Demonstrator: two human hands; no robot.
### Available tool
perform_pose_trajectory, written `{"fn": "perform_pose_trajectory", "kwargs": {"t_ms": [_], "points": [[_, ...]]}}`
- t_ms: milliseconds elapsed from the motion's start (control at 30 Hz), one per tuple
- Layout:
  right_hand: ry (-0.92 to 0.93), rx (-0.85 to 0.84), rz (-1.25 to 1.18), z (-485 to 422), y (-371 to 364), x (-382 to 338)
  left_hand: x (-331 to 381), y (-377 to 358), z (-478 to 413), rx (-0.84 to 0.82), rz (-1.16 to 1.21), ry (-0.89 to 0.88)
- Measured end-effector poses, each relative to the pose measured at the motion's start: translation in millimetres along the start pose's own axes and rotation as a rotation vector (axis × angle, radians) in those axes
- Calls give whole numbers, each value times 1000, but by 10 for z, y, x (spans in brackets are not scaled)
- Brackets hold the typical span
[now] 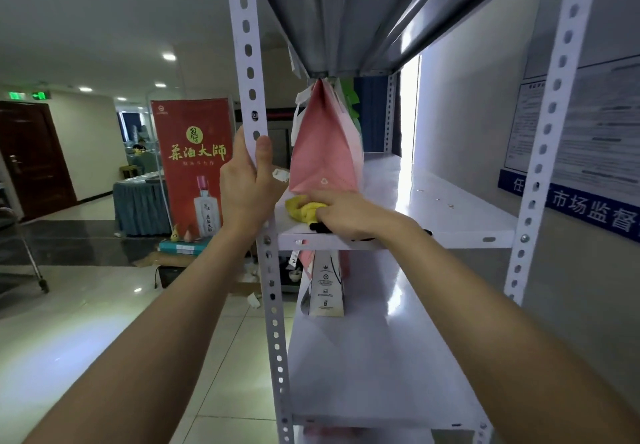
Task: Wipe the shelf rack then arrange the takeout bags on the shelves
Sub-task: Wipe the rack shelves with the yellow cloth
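Observation:
A white metal shelf rack (450, 225) fills the middle and right of the view. My left hand (246, 180) grips its front left upright post (247, 48). My right hand (346, 213) holds a yellow cloth (303, 209) against the upper white shelf, near its front left corner. A pink takeout bag (322, 145) stands upright on that shelf just behind the cloth, its top almost touching the shelf above. On the shelf below stands a white takeout bag (325, 291) with black print; a pink bag behind it is partly hidden.
A red banner (192, 163) stands left of the rack, with boxes on the tiled floor at its foot. A draped table (140, 204) lies further back. A wall with a notice board (595, 132) runs along the right. Something pink shows under the lowest shelf.

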State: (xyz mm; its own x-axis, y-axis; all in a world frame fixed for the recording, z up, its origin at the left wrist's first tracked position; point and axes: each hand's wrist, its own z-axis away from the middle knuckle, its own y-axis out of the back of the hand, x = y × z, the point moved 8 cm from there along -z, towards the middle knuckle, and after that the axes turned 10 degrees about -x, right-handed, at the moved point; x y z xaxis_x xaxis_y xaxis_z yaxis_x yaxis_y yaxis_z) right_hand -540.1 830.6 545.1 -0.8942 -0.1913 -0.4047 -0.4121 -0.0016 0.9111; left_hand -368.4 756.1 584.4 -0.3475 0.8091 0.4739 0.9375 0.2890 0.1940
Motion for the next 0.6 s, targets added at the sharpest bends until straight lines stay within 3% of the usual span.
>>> {"fn": "perform_pose_trajectory", "kwargs": {"t_ms": [133,200,267,333,433,533,600], "points": [[-128,24,-75,452,236,420,8,21,16,12,-70,33],[-223,44,-71,682,384,721,76,104,53,129,-168,31],[-322,85,-80,905,524,1012,292,181,136,282,-272,-86],[-399,145,-134,1066,612,1232,630,66,235,297,-349,-296],[-460,214,-179,1100,645,1432,1021,-467,313,-52,-391,-478],[-489,237,-164,1004,652,1504,936,-978,263,-452,-473,-292],[-523,214,-109,907,687,1545,726,-1144,234,-601,-515,-161]]}}
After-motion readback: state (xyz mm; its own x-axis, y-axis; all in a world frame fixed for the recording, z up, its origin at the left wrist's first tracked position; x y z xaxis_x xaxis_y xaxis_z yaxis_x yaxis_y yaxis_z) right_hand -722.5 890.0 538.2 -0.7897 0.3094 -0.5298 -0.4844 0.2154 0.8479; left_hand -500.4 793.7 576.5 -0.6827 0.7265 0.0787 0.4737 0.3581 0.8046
